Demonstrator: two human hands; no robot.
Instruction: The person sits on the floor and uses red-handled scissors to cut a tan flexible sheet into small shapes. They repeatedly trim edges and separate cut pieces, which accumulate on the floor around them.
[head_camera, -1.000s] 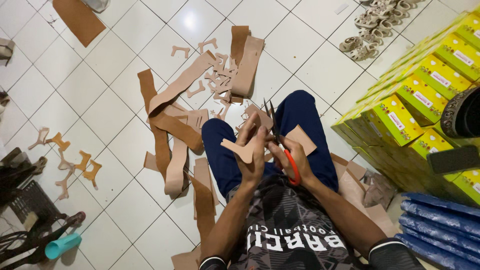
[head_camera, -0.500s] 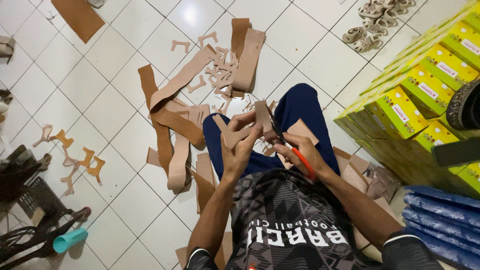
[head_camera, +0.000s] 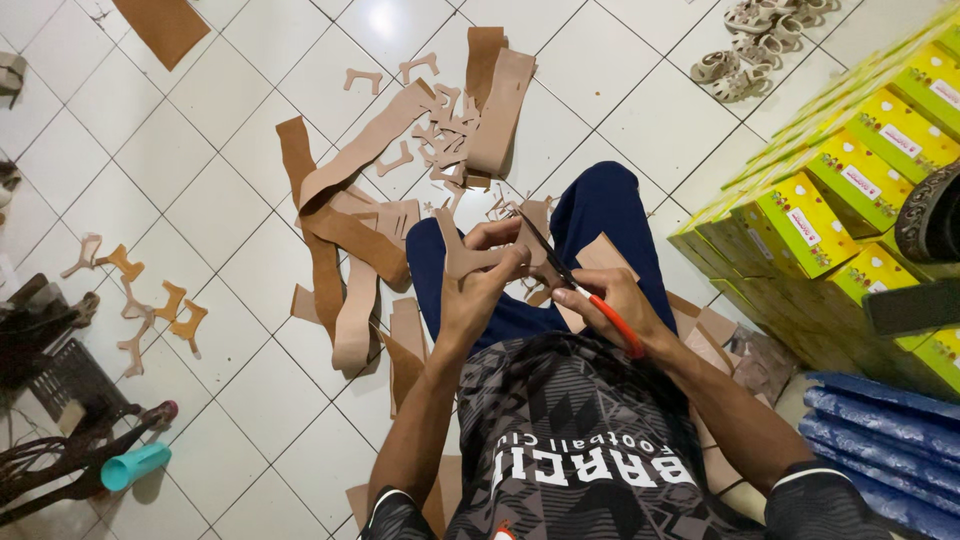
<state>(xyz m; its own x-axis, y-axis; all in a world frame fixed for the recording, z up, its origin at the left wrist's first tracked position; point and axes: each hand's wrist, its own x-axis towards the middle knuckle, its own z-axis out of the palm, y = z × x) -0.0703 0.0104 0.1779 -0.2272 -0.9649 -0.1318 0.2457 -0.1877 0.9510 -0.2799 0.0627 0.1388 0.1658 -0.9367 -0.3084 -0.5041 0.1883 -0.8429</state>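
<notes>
Scissor blades partly hidden behind the tan cut-out piece (head_camera: 475, 255); the cutting point itself can't be made out. Left hand (head_camera: 487, 285) fingers closed around the tan cut-out piece, holding it above the person's lap, just left of the scissors (head_camera: 580, 290). Right hand (head_camera: 610, 305) fingers wrapped through the red handles of the scissors, dark blades angled up toward the piece; how far apart the blades stand is unclear. Yellow-green boxes (head_camera: 830, 210) right of the scissors, stack cut off at frame edge, exact count not readable. Since half a second ago the piece has turned and sits more upright in the left hand, and both hands have shifted slightly right. Pile of tan strips and offcuts (head_camera: 400, 180) on the tile floor (head_camera: 200, 150) beyond the scissors, too tangled to count. About five small orange-tan cut shapes (head_camera: 150, 300) far left of the scissors. One teal cup (head_camera: 135, 465) lower left.
</notes>
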